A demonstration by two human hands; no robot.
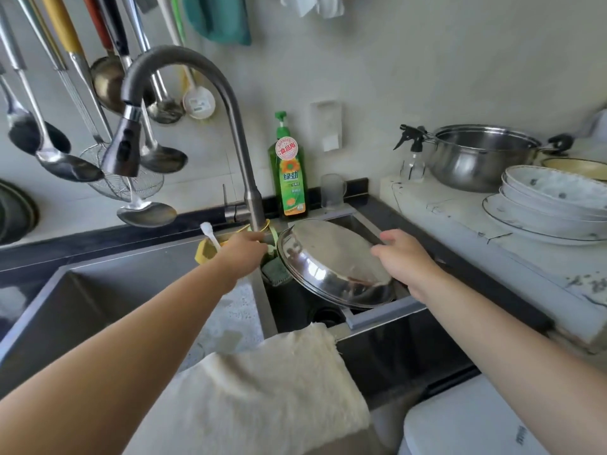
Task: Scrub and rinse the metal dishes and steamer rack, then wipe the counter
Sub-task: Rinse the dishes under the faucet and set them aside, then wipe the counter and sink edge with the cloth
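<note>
A round metal dish (328,257) hangs tilted over the small dark right sink basin (371,315), its shiny underside facing me. My right hand (405,261) grips the dish at its right rim. My left hand (243,254) reaches to the base of the faucet (236,126), just left of the dish, with its fingertips at a green holder with a green scrub pad (274,270). Its fingers are hidden, so what they hold is unclear. No steamer rack is visible.
A cream cloth (272,389) is draped over the sink divider near me. The large left basin (98,307) lies to the left. Dish soap (289,178) and a glass (332,190) stand behind the sink. On the right counter (460,224) are a pot (476,156), a spray bottle (412,156) and stacked bowls (551,198). Ladles (49,142) hang on the left wall.
</note>
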